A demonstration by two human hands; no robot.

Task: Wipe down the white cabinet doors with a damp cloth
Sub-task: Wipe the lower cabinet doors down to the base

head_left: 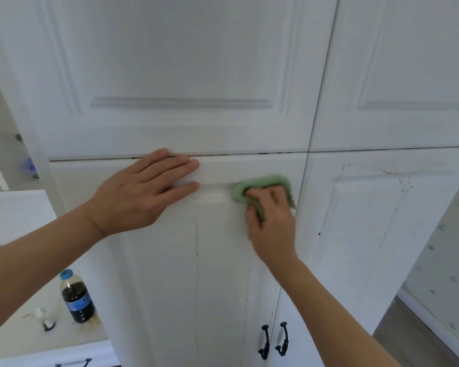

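The right hand (272,223) has its fingers curled over a bunched green cloth (260,188), pressing it against the top right corner of the raised panel on the lower left cabinet door (196,274), just left of the seam with the neighbouring door. At about nine o'clock from the cloth, the left hand (141,192) lies flat on the same door with its fingers straight and relaxed, holding nothing; the fingertips reach toward three o'clock, and the index finger sits just under the gap below the upper left door (170,62). The two hands are near each other but apart. The lower left door shows thin dark vertical cracks running down its panel. The lower right door (368,221) has cracked, flaking paint near its top edge, and the upper right door (408,62) sits above it. Two black handles (274,340) hang side by side at six o'clock, one on each lower door. At about eight o'clock a plastic bottle (76,298) of dark liquid with a blue cap stands upright on a pale countertop (16,213), with small objects just beside it that are too blurred to name.
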